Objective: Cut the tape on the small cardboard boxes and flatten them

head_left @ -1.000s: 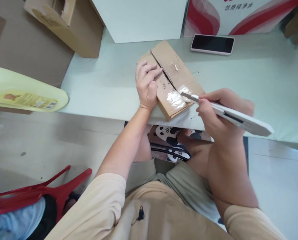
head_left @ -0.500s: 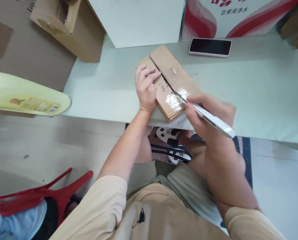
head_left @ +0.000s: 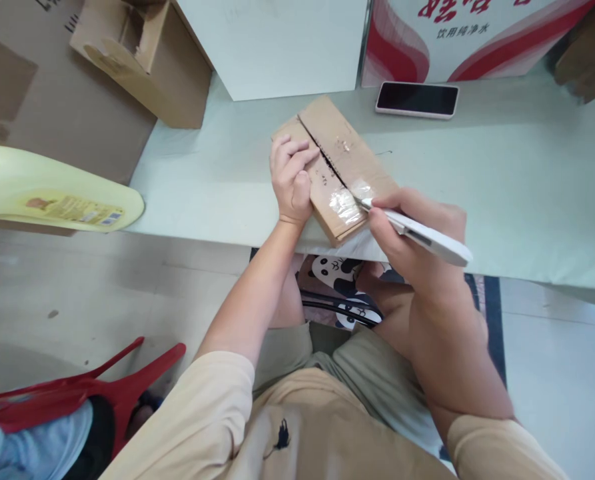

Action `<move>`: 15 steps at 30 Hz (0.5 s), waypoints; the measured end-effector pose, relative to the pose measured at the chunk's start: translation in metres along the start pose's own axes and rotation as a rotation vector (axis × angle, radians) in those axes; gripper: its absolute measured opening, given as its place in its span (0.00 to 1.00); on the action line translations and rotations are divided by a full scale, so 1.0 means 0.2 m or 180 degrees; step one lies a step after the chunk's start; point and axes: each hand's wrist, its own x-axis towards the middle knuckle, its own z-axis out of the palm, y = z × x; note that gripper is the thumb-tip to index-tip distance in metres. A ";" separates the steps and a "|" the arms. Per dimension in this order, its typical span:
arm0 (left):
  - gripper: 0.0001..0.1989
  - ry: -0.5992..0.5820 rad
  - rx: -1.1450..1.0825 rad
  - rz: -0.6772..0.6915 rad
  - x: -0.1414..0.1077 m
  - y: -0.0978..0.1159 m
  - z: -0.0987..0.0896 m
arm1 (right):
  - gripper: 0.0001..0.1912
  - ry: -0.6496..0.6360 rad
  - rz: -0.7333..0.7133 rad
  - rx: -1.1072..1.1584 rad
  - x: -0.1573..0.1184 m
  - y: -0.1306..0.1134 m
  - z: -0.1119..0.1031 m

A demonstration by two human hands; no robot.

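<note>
A small brown cardboard box [head_left: 350,143] lies slantwise on the table, with a dark slit along the middle of its top and shiny clear tape at the near end. My left hand [head_left: 292,179] grips its left side, fingers curled over the top beside the slit. In my right hand [head_left: 430,212] is a white utility knife [head_left: 431,241], pinched near its front between thumb and fingers. The blade tip meets the taped part, at the near end of the slit. The fingers under the knife are partly hidden.
On the pale green table [head_left: 517,180] a phone [head_left: 417,100] lies behind the box. A white carton [head_left: 292,47] and a red-and-white carton [head_left: 397,47] stand at the back. Left are a yellow bottle [head_left: 62,193] and an open cardboard box [head_left: 177,73]. A red chair [head_left: 122,393] is lower left.
The knife's tip has shifted slightly toward me and right along the tape, and its handle has tilted flatter. My left hand keeps its hold on the box. The view has shifted a little.
</note>
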 end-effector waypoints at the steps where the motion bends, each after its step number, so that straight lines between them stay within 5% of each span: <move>1: 0.35 -0.0001 0.0001 0.0004 0.00 0.00 0.00 | 0.05 0.0015 -0.0027 -0.0005 0.00 0.00 -0.01; 6: 0.39 0.0021 0.0022 0.0153 0.00 -0.02 0.00 | 0.08 0.0489 -0.0130 0.0365 -0.02 -0.01 -0.07; 12: 0.37 0.0227 0.0154 0.0439 -0.06 0.03 -0.08 | 0.09 0.1630 0.0176 0.0787 0.02 0.11 -0.06; 15: 0.30 0.0383 0.0242 0.0318 -0.16 0.05 -0.19 | 0.11 0.1262 0.0415 0.0561 0.06 0.21 -0.04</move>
